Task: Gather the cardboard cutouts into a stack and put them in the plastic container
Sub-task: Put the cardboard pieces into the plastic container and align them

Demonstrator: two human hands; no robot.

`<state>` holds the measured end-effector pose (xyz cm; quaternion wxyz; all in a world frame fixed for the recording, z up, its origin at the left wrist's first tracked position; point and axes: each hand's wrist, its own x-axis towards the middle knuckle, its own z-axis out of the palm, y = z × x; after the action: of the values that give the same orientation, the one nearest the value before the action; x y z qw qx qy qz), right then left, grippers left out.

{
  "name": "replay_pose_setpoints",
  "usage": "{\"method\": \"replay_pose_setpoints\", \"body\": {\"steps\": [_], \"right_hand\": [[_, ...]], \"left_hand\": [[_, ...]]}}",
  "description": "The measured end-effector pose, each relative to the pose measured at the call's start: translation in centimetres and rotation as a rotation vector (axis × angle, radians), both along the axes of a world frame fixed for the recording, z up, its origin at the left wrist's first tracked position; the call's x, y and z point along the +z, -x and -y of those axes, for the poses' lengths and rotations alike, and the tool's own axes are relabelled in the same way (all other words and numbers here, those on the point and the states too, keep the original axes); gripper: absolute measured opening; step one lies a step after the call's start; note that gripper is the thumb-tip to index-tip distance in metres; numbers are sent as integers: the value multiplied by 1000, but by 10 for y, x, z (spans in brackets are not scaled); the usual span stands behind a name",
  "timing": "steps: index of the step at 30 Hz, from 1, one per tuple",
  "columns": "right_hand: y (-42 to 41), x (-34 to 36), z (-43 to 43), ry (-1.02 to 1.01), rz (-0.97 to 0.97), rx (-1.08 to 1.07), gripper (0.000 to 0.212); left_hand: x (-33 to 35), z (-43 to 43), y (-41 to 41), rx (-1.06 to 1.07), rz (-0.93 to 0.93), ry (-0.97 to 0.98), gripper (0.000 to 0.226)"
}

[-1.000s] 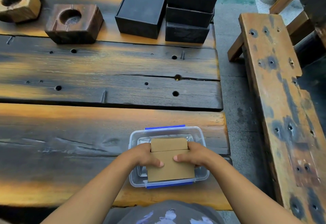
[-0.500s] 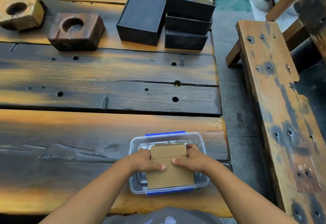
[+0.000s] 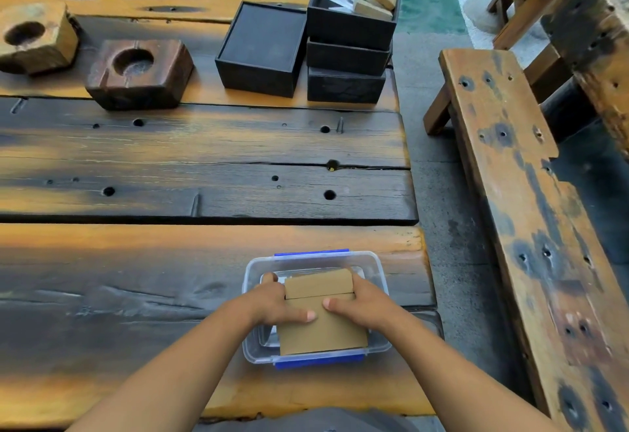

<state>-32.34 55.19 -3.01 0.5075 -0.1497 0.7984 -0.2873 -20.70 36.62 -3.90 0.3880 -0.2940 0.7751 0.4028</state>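
Brown cardboard cutout stack (image 3: 321, 324) now lower inside clear plastic container (image 3: 377, 263); left hand (image 3: 274, 305) and right hand (image 3: 362, 305) grip its sides, thumbs on top.

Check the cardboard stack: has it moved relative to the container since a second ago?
Yes, slightly. The cardboard stack has gone forward and down into the plastic container, both hands now lower inside its rim.
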Motion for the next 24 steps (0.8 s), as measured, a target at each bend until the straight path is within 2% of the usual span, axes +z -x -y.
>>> {"method": "replay_pose_setpoints", "body": {"steps": [6,14,19,24], "right_hand": [[-4,5,0,-74,-67,55,66],[-5,2,-3,-122,-34,38,53],[-8,0,-7,-92,50,-88,65],[-8,1,-4,-89,46,-78,69]], "left_hand": [[1,-3,-2,24,-8,-4,96],[3,-6,-2,-151,17,106,93],[7,-3,-3,-215,47,57,94],[9,-4,-3,-173,38,74,95]]}}
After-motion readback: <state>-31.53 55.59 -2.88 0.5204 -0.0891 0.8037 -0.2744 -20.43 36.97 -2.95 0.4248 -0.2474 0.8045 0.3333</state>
